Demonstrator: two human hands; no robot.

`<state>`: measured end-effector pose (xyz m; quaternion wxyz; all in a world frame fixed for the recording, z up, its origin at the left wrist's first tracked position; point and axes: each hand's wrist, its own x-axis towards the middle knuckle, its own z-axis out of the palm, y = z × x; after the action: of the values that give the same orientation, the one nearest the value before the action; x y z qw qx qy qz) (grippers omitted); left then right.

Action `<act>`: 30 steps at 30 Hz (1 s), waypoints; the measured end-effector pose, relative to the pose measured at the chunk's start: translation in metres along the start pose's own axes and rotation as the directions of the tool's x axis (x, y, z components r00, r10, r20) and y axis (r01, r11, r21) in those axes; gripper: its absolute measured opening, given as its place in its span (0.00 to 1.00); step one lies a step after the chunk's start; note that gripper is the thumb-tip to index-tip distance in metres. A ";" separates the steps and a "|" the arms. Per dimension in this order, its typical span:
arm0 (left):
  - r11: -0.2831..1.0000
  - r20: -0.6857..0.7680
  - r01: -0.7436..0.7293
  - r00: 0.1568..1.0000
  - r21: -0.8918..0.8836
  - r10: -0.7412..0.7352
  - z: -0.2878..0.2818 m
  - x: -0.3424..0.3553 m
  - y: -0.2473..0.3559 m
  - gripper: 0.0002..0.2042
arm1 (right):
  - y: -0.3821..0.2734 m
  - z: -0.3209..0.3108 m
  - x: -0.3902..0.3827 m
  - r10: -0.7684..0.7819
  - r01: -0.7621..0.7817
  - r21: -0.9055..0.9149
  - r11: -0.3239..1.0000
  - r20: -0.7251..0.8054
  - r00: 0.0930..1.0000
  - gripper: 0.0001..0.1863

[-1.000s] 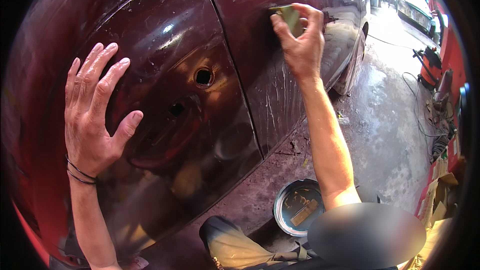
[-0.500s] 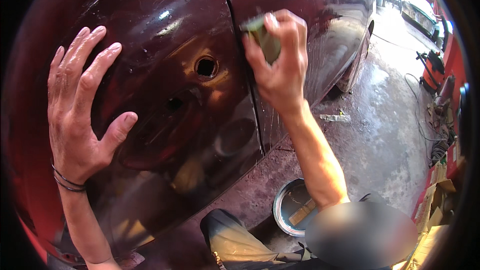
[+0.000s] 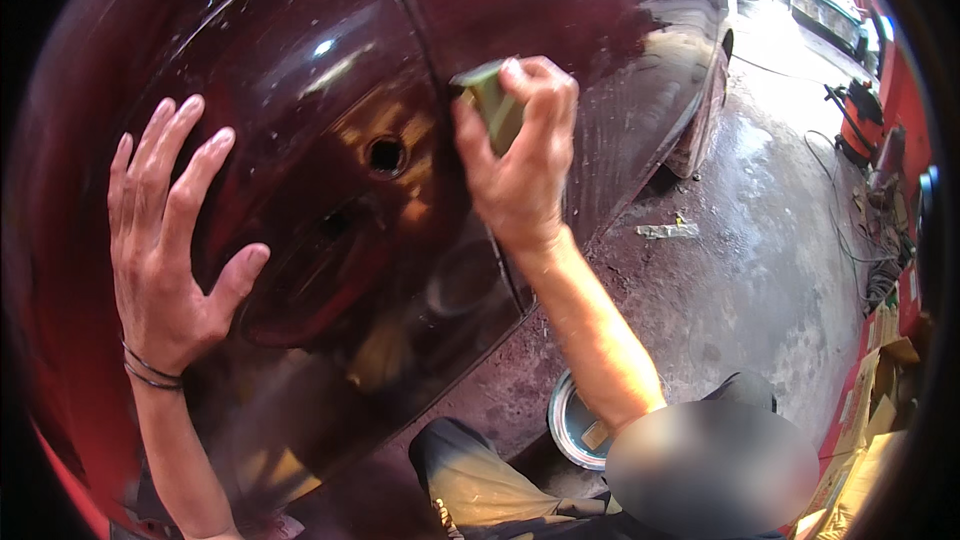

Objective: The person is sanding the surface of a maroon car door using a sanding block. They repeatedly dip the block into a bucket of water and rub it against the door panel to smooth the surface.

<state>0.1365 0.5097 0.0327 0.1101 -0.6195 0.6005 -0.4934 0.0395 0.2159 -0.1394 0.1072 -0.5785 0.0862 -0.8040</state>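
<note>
My left hand (image 3: 175, 230) lies spread on the dark maroon car door (image 3: 300, 90), left of a round hole (image 3: 386, 154) ringed by tan patches. My right hand (image 3: 520, 155) grips a small green sanding block (image 3: 485, 85) against the wet-looking bodywork at the vertical panel seam, just right of that hole. The block is partly hidden by my fingers. Below my right forearm a round bucket (image 3: 565, 425) shows part of a tan block inside; the rest is covered by the arm and a blurred oval.
An orange-and-black shop vacuum (image 3: 862, 125) with hoses and cable stands on the concrete floor (image 3: 750, 290) at the right, near cardboard boxes (image 3: 875, 410). Another vehicle (image 3: 825, 5) stands at the far end. My bent knee (image 3: 460, 470) is at the lower edge.
My right hand has moved with the green block leftward and down from the panel right of the seam to the seam itself. My left hand has shifted slightly, staying spread.
</note>
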 end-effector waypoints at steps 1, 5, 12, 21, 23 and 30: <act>1.000 0.005 -0.004 1.000 -0.007 0.004 0.001 -0.001 0.000 0.38 | 0.000 -0.003 -0.013 -0.004 0.004 0.061 0.998 -0.002 1.000 0.26; 1.000 0.029 0.007 1.000 0.010 -0.007 -0.009 0.000 -0.001 0.38 | 0.055 -0.028 -0.018 -0.099 0.105 -0.109 0.988 0.062 0.993 0.22; 1.000 0.036 0.005 0.999 -0.015 -0.004 -0.004 0.014 0.016 0.37 | 0.206 -0.061 0.042 0.537 -0.592 -0.204 0.780 -0.269 0.800 0.27; 1.000 0.027 0.014 1.000 0.010 -0.014 -0.006 0.013 0.013 0.37 | 0.121 -0.039 0.023 0.070 -0.074 -0.163 0.984 -0.026 0.997 0.24; 1.000 0.026 0.015 1.000 -0.006 -0.015 -0.004 0.014 0.016 0.36 | 0.199 -0.050 0.078 0.329 -0.345 -0.191 0.919 -0.115 0.938 0.25; 1.000 0.040 0.021 0.999 0.012 -0.021 -0.008 0.010 0.013 0.36 | 0.055 -0.003 0.039 -0.033 0.033 -0.067 0.997 0.000 0.999 0.23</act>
<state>0.1206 0.5012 0.0317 0.1206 -0.6349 0.5889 -0.4853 0.0282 0.1528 -0.1191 0.0745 -0.5827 0.1033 -0.8026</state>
